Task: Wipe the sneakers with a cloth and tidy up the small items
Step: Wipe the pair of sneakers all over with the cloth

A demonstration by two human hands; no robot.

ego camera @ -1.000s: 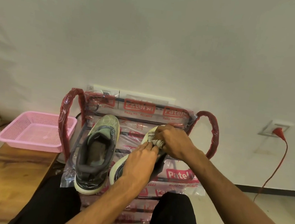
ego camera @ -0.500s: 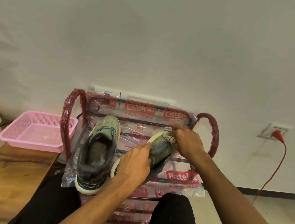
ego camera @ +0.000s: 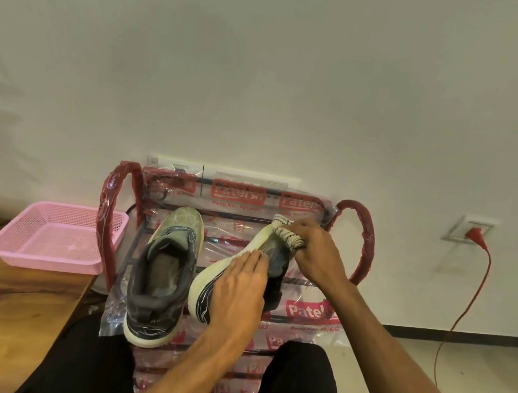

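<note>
White wall; wrapped rack [ego camera: 356,239] at the knees. Sneaker [ego camera: 205,290] tipped on the rack. Right hand [ego camera: 315,254] bunches cloth [ego camera: 288,235] against its toe; left hand [ego camera: 237,287] presses flat. Risk: a hard rub skids it off the slick wrap. Other sneaker [ego camera: 161,275] just left; right rail near.

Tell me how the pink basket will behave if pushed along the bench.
Probably light: the basket has thin plastic mesh walls. Its low, wide shape should slide rather than tip. The polished wooden bench likely offers little grip, so a gentle push may do.
</note>
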